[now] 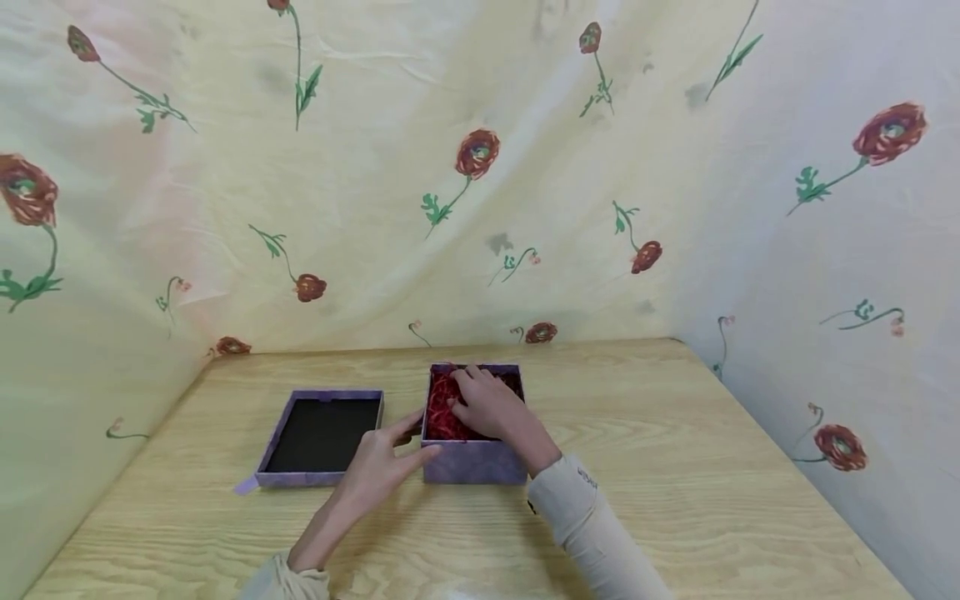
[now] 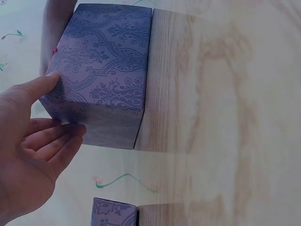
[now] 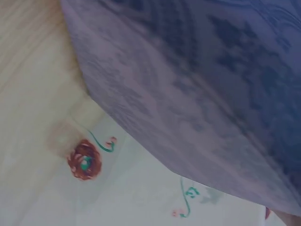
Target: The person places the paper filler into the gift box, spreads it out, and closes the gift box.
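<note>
Gripping purple, damask-patterned rectangular box [image 1: 475, 464] by near left corner with left hand [image 1: 372, 467]. Reaching with right hand [image 1: 491, 406] into red shredded filler [image 1: 444, 414] inside; cannot tell whether grasping any. Noted box on pale wood-grain table [image 1: 675, 442], right of shallow purple black-lined lid [image 1: 324, 435].

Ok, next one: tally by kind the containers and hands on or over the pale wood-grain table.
Open purple patterned box holding red shredded filler: 1
Shallow purple tray with black interior: 1
Left hand and right hand, both bare: 2
Total: 4
</note>
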Tool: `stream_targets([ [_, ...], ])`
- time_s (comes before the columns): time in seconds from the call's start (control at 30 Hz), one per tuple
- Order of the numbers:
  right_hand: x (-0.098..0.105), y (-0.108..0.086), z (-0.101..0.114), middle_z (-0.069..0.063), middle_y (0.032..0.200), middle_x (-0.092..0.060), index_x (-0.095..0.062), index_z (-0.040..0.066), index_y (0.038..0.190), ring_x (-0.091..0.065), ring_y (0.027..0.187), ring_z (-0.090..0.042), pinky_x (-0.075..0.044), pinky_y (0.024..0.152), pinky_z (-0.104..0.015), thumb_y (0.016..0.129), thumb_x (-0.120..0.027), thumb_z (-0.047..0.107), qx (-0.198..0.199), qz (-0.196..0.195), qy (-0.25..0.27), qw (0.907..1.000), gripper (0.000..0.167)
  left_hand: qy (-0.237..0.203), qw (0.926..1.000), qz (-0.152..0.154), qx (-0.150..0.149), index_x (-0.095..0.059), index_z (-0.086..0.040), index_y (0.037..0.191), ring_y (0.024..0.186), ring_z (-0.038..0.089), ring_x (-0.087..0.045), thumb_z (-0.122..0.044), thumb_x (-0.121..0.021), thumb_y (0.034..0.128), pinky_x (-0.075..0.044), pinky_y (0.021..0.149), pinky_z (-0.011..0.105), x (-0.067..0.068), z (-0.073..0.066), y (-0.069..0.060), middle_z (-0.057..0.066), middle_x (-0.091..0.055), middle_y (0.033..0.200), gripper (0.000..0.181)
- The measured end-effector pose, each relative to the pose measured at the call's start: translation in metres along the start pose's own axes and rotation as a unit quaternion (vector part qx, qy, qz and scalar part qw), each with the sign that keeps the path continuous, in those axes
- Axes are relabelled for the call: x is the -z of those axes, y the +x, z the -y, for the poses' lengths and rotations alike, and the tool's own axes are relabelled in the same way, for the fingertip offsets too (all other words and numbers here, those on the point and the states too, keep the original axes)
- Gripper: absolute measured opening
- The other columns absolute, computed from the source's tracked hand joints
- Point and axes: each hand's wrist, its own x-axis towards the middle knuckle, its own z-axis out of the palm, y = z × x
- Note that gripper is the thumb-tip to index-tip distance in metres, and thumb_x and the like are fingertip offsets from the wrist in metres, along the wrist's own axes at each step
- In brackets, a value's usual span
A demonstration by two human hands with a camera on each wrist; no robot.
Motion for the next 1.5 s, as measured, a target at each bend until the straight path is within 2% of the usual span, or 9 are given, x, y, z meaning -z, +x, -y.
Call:
stream_targets([
  [0.17,-0.006,0.003,-0.005,-0.020,0.133,-0.060,-0.058,-0.002,0.141,-0.062,0.115,-0.035,-0.052,0.095,-0.049,0.105,-0.059,0.018,-0.012,0.045,0.017,0.9988,0.041,0.003,1.0000,0.000,-0.005,-0.060,-0.005,0.145,0.118,0.035,-0.067,-0.031,-0.080,0.0935,-0.053,0.097,0.053,0.000,-0.002,0.000,0.015,-0.071,0.125,0.061],
  [0.4,-0.009,0.008,-0.007,-0.023,0.146,-0.054,-0.052,-0.002,0.148,-0.059,0.127,-0.035,-0.050,0.100,-0.048,0.108,-0.055,0.019,-0.041,0.124,0.040,0.9907,0.044,0.001,1.0000,0.004,0.003,-0.059,-0.002,0.146,0.118,0.039,-0.066,-0.031,-0.079,0.0941,-0.053,0.097,0.055,0.000,-0.003,-0.001,0.017,-0.071,0.125,0.063],
  [0.6,-0.011,0.010,-0.007,-0.022,0.147,-0.055,-0.050,-0.002,0.150,-0.054,0.134,-0.035,-0.045,0.109,-0.049,0.108,-0.055,0.021,-0.056,0.139,0.030,0.9882,0.048,0.004,1.0000,-0.005,0.001,-0.060,-0.003,0.145,0.116,0.040,-0.067,-0.029,-0.080,0.0931,-0.054,0.095,0.055,0.000,-0.004,-0.003,0.018,-0.071,0.125,0.062],
  [0.83,-0.011,0.013,-0.007,-0.020,0.135,-0.063,-0.052,-0.004,0.147,-0.064,0.118,-0.032,-0.052,0.098,-0.046,0.107,-0.058,0.023,-0.064,0.126,0.020,0.9898,0.049,0.008,0.9999,-0.007,-0.005,-0.060,-0.002,0.144,0.116,0.036,-0.067,-0.027,-0.081,0.0923,-0.054,0.097,0.052,0.000,-0.004,-0.001,0.016,-0.071,0.126,0.061],
  [0.93,-0.008,0.008,-0.007,-0.017,0.121,-0.066,-0.057,-0.001,0.141,-0.067,0.104,-0.030,-0.054,0.089,-0.046,0.107,-0.058,0.026,-0.066,0.104,0.020,0.9922,0.043,0.012,0.9999,-0.005,-0.011,-0.060,-0.002,0.144,0.116,0.034,-0.068,-0.028,-0.080,0.0929,-0.054,0.096,0.051,-0.001,-0.003,-0.001,0.015,-0.070,0.127,0.061],
  [1.13,0.001,-0.011,0.000,-0.016,0.124,-0.065,-0.064,0.004,0.133,-0.063,0.109,-0.039,-0.048,0.096,-0.060,0.106,-0.060,0.034,-0.055,0.002,0.002,0.9985,0.041,0.013,0.9997,-0.001,-0.021,-0.060,-0.003,0.145,0.117,0.031,-0.068,-0.030,-0.079,0.0940,-0.054,0.097,0.051,-0.001,-0.002,-0.001,0.013,-0.069,0.130,0.061],
  [1.33,0.005,-0.020,0.004,-0.017,0.121,-0.065,-0.068,0.004,0.124,-0.060,0.113,-0.040,-0.048,0.093,-0.060,0.104,-0.063,0.033,-0.040,-0.105,-0.034,0.9931,0.036,0.010,0.9997,-0.001,-0.023,-0.060,-0.002,0.145,0.116,0.032,-0.068,-0.029,-0.079,0.0938,-0.054,0.097,0.051,0.000,-0.003,-0.001,0.014,-0.071,0.126,0.061],
  [1.4,0.004,-0.020,0.004,-0.018,0.122,-0.064,-0.067,0.003,0.126,-0.060,0.114,-0.039,-0.049,0.093,-0.059,0.104,-0.064,0.032,-0.040,-0.105,-0.042,0.9928,0.037,0.009,0.9998,0.000,-0.020,-0.060,-0.002,0.145,0.116,0.032,-0.068,-0.029,-0.079,0.0936,-0.054,0.097,0.051,0.000,-0.004,-0.002,0.015,-0.071,0.125,0.061],
  [1.5,0.002,-0.018,0.001,-0.020,0.127,-0.063,-0.064,0.000,0.131,-0.061,0.117,-0.038,-0.047,0.099,-0.059,0.105,-0.062,0.033,-0.049,-0.057,-0.046,0.9961,0.042,0.009,0.9998,0.002,-0.016,-0.059,-0.002,0.145,0.117,0.033,-0.068,-0.029,-0.079,0.0937,-0.054,0.097,0.051,0.000,-0.003,-0.002,0.016,-0.071,0.124,0.062],
])
